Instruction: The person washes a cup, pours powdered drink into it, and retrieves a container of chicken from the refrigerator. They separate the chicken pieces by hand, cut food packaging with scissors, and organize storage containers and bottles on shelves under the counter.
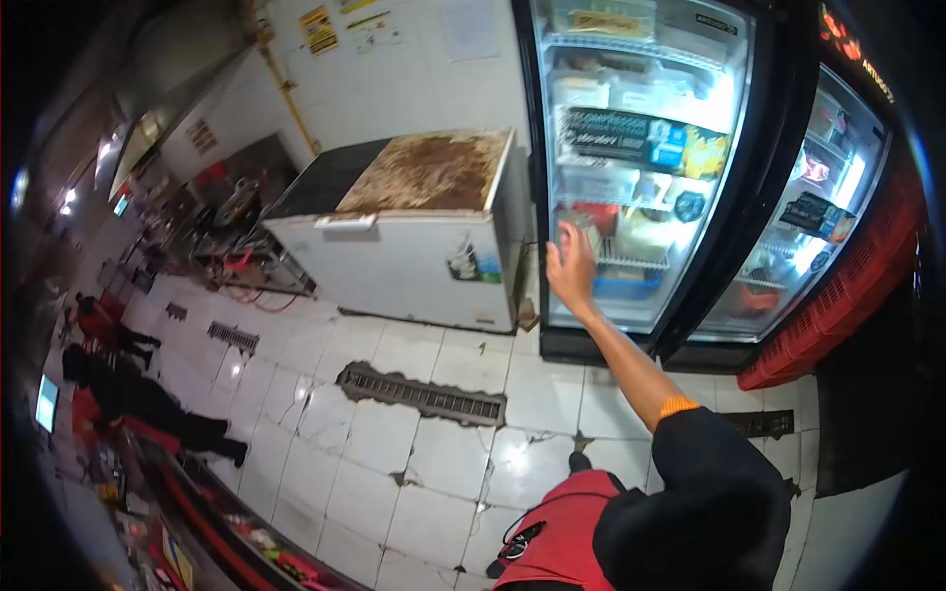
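My right hand [572, 268] is stretched out in front of the lower left part of a glass-door display fridge [540, 177], near the door's edge. Its fingers are apart and slightly bent, and I see nothing held in them. Whether the fingertips touch the door cannot be made out. Behind the glass, lit shelves carry plastic tubs [601, 185], a red item [594, 214] and a blue container [628, 286]. A dark sticker [606, 136] crosses the door. My left hand is out of view.
A white chest freezer [404, 266] with a rusty lid stands left of the fridge. Beside it on the right are a second fridge [788, 222] and stacked red crates [838, 305]. Drain grates [424, 392] break the tiled floor. People in dark clothes [148, 399] are at far left.
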Demonstrator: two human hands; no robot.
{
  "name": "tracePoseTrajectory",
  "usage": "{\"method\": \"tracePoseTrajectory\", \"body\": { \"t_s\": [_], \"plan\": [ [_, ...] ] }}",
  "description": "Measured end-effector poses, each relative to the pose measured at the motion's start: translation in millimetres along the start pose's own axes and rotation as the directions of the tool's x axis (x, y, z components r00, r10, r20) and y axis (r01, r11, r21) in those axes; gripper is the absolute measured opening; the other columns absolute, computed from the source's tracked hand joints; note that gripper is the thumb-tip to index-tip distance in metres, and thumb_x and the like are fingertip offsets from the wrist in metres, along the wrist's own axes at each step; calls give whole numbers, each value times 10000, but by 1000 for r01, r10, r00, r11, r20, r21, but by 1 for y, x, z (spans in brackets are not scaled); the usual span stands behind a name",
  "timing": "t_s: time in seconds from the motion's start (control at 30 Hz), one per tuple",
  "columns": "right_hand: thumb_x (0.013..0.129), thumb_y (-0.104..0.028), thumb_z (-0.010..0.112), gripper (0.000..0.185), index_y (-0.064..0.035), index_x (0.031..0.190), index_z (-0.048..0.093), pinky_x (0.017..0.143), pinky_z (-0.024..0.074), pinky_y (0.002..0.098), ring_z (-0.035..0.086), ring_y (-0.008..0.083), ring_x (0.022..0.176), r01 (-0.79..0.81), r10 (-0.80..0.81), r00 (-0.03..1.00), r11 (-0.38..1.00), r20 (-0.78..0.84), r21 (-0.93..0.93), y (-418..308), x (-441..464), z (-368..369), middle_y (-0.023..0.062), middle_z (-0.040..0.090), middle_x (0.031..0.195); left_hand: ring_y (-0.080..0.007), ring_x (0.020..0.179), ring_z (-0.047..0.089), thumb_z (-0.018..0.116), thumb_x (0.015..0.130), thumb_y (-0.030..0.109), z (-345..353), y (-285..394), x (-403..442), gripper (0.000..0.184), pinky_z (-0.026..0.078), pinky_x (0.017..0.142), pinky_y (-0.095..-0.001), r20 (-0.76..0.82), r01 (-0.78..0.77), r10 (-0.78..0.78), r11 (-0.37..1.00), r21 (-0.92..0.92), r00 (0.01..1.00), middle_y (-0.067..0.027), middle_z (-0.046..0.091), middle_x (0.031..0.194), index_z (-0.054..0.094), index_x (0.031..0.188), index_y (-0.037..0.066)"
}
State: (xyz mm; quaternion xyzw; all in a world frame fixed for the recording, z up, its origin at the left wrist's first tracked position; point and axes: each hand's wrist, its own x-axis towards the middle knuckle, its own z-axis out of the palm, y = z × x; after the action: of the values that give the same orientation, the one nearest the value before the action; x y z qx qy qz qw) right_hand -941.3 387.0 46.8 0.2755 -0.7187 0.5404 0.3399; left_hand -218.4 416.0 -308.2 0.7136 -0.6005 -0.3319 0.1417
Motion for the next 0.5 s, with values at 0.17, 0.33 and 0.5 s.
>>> {"method": "tracePoseTrajectory", "body": {
  "t_s": [0.17, 0.33, 0.5],
  "plan": [
    [708, -150, 729, 602, -11, 1200, 412, 944, 342, 475, 425, 422, 1088, -232, 242, 963, 968, 121, -93, 109, 110, 101, 222, 426, 1138, -251, 765, 578, 586, 867, 115, 59, 106, 58, 328, 481, 669, -348, 397, 184, 98, 769, -612, 912, -146, 626, 899, 544, 1176, 16],
    [736, -161, 724, 417, -41, 978, 406, 804, 371, 480, 472, 402, 941, -279, 282, 957, 959, -66, 48, 117, 136, 152, 187, 472, 969, -236, 740, 583, 575, 873, 104, -4, 356, 0, 310, 477, 646, -328, 132, -709, 700, 705, 30, 702, -132, 634, 878, 570, 1176, 40],
    [751, -217, 711, 493, -28, 1100, 418, 937, 339, 489, 448, 404, 1054, -357, 345, 931, 927, -116, -110, 92, 146, 167, 210, 466, 1079, -242, 725, 583, 589, 863, 95, -20, 434, 33, 320, 480, 660, -348, 61, -821, 819, 569, 43, 570, -125, 637, 853, 580, 1179, 44]
  ]
}}
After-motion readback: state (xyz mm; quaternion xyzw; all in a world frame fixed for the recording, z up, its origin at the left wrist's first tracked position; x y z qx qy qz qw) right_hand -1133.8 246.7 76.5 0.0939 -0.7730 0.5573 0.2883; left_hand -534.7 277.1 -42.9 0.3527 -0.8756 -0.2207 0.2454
